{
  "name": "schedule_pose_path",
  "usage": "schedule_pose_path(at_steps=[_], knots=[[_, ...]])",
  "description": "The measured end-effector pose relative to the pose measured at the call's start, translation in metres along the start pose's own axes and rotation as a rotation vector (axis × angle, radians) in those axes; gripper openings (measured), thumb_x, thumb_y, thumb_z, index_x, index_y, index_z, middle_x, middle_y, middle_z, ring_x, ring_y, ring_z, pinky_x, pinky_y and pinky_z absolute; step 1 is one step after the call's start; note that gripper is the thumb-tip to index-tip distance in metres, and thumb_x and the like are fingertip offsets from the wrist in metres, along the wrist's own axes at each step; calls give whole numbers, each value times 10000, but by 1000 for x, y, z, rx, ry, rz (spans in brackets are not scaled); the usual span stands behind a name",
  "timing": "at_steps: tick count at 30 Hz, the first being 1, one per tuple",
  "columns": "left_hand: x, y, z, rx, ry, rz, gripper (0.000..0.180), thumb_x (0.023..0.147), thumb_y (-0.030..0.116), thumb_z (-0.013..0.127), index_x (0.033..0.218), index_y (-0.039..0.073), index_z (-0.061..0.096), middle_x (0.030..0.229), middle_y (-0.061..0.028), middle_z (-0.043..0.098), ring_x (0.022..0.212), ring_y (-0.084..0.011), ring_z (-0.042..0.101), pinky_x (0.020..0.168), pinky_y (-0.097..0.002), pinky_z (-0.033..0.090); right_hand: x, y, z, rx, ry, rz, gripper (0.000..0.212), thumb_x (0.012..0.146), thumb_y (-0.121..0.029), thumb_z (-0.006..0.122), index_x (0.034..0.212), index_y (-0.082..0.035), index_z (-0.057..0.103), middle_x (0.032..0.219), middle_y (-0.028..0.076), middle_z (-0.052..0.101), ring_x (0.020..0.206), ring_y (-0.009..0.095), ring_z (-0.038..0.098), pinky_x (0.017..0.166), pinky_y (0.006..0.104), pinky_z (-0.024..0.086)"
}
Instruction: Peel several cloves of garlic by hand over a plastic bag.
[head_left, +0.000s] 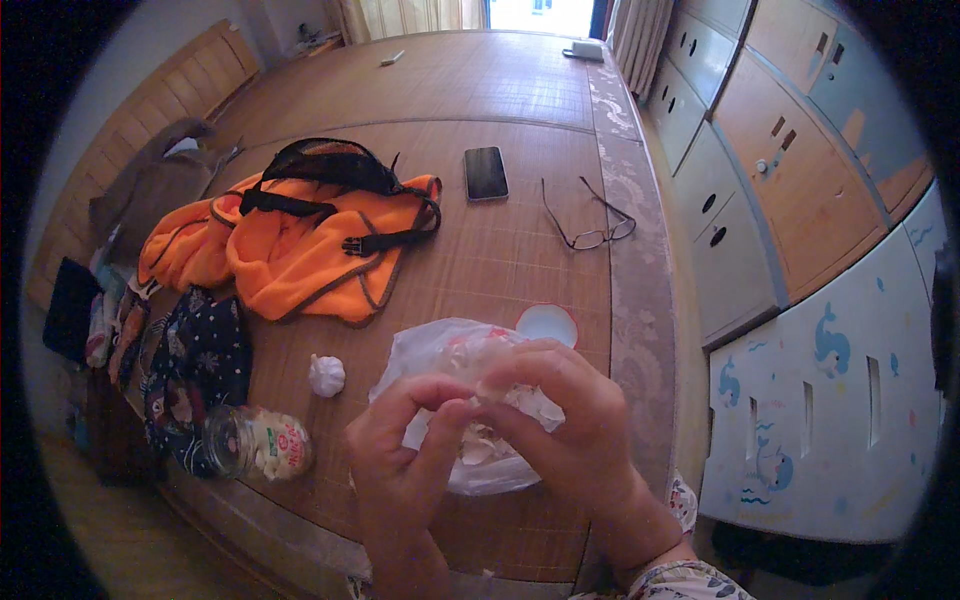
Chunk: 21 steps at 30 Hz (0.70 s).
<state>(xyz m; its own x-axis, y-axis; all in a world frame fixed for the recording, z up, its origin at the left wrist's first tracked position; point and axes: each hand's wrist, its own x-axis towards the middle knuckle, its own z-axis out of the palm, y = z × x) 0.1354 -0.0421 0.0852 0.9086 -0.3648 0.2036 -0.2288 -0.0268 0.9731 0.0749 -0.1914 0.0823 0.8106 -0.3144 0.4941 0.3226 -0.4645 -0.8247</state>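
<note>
My left hand (405, 455) and my right hand (560, 410) meet over a clear plastic bag (430, 350) that lies on a bamboo mat (500, 260). Between their fingertips they pinch a small pale piece, probably a garlic clove (487, 388). Pale peelings lie in the bag under my hands. A whole garlic bulb (326, 375) sits on the mat to the left of the bag. A glass jar (260, 442) holding white cloves lies on its side near the front left edge. A white round lid (546, 324) rests just behind the bag.
An orange garment with black straps (300, 240) lies at the left middle, and a dark patterned cloth (195, 370) hangs at the left edge. A black phone (485, 172) and glasses (590, 225) lie farther back. Wooden cabinets (790, 180) stand along the right.
</note>
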Motion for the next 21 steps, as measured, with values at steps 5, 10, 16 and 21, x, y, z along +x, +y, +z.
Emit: schedule_pose_path(at_steps=[5, 10, 16, 21], knots=[[-1, -7, -5, 21, -33, -19, 88, 854, 70, 717, 871, -13, 694, 811, -58, 704, 760, -107, 641, 700, -260, 501, 0, 0, 3, -99, 31, -89, 246, 726, 5, 801, 935, -29, 676, 937, 103, 683, 863, 223, 690, 749, 317, 552], [0, -8, -6, -19, -46, -84, 95, 849, 67, 721, 865, -24, 699, 789, -51, 700, 751, -93, 635, 685, -253, 499, -1, 3, 6, -122, 57, -188, 217, 735, 2, 800, 919, -35, 692, 911, 98, 673, 796, 222, 690, 689, 312, 563], [1, -8, -10, 1, -45, -112, 107, 856, 60, 710, 904, -34, 715, 778, -56, 705, 732, -94, 638, 675, -247, 498, 0, 0, 2, -129, 4, -189, 192, 755, 34, 761, 931, -23, 711, 909, 101, 677, 810, 233, 696, 701, 321, 571], [3, -9, -12, -16, -85, -146, 118, 864, 62, 695, 930, -32, 721, 779, -58, 710, 732, -93, 647, 676, -243, 502, 0, 7, 1, -123, -26, -267, 202, 773, 34, 707, 973, 17, 682, 927, 127, 662, 809, 248, 683, 681, 325, 561]])
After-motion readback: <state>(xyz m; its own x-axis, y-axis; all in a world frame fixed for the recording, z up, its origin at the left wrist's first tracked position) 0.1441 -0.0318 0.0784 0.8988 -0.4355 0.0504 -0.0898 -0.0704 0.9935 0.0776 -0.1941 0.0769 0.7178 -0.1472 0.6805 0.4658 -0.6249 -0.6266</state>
